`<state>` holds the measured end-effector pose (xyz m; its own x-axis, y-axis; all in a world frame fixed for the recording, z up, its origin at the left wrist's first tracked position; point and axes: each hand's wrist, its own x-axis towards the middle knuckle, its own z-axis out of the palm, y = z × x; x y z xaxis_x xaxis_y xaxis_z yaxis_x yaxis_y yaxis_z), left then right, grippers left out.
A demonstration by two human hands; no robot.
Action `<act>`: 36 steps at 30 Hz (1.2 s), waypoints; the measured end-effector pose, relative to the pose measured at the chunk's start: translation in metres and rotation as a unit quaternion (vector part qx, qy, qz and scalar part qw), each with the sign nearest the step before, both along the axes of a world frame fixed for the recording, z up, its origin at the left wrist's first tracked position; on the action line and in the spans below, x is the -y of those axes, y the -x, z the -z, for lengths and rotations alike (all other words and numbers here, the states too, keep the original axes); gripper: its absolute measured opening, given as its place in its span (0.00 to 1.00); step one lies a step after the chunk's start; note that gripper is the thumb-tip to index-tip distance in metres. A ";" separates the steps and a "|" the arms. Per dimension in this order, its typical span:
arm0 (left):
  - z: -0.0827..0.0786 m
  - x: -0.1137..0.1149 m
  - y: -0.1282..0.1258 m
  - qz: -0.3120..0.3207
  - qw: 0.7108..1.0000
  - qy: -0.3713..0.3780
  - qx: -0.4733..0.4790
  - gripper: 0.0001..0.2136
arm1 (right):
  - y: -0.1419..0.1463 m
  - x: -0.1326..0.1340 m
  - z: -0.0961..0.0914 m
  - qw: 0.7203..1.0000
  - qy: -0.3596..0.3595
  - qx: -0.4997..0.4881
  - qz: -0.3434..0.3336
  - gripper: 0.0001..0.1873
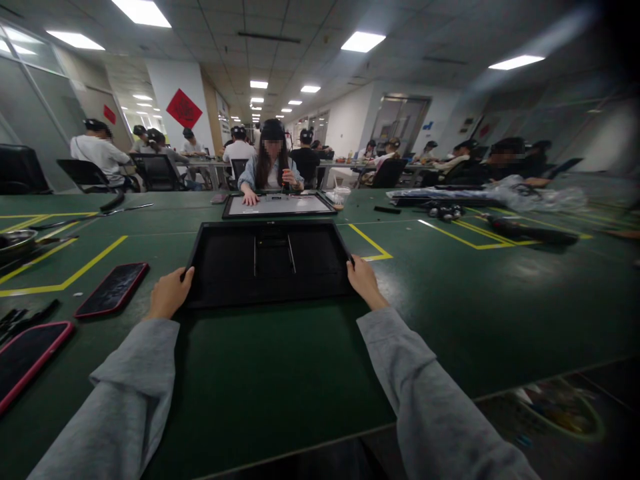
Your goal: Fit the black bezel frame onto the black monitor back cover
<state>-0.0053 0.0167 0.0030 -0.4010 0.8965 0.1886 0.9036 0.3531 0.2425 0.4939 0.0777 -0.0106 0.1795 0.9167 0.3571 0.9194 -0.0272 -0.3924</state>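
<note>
A black rectangular monitor back cover (225, 267), with a raised rim and a bracket-like part (274, 255) in its middle, is in front of me just above or on the green table. At its left edge my left hand (171, 292) is closed around the rim. My right hand (364, 281) grips the opposite edge, thumb on top. Both sets of fingers are partly hidden under the cover. Right behind it lies a framed display panel (300, 205) that a person across the table touches with one hand (250, 196).
Two red-edged phones (114, 289) (30, 360) lie on the green table (280, 373) to my left, near a metal bowl (17, 240). A dark power tool (533, 230) and plastic wrap (540, 193) are at right. A basket (565, 410) stands below the table edge. Several people sit beyond.
</note>
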 end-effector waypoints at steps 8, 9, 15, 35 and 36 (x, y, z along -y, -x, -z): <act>0.002 -0.001 0.001 0.004 1.000 -0.010 0.014 0.32 | 0.000 -0.001 -0.001 1.000 0.012 0.018 -0.005 0.21; 0.003 -0.002 0.001 0.005 1.000 -0.012 0.016 0.31 | 0.000 -0.001 -0.001 1.000 0.012 0.020 -0.006 0.21; 0.005 -0.004 0.004 0.006 1.000 -0.008 0.019 0.31 | 0.000 -0.001 0.001 1.000 0.011 0.026 -0.011 0.20; 0.006 -0.004 0.003 0.010 0.999 -0.015 0.029 0.30 | 0.000 -0.001 0.000 0.999 0.016 0.026 -0.015 0.19; 0.005 -0.004 0.003 0.009 0.999 -0.015 0.030 0.30 | 0.000 0.000 0.000 0.999 0.017 0.027 -0.015 0.19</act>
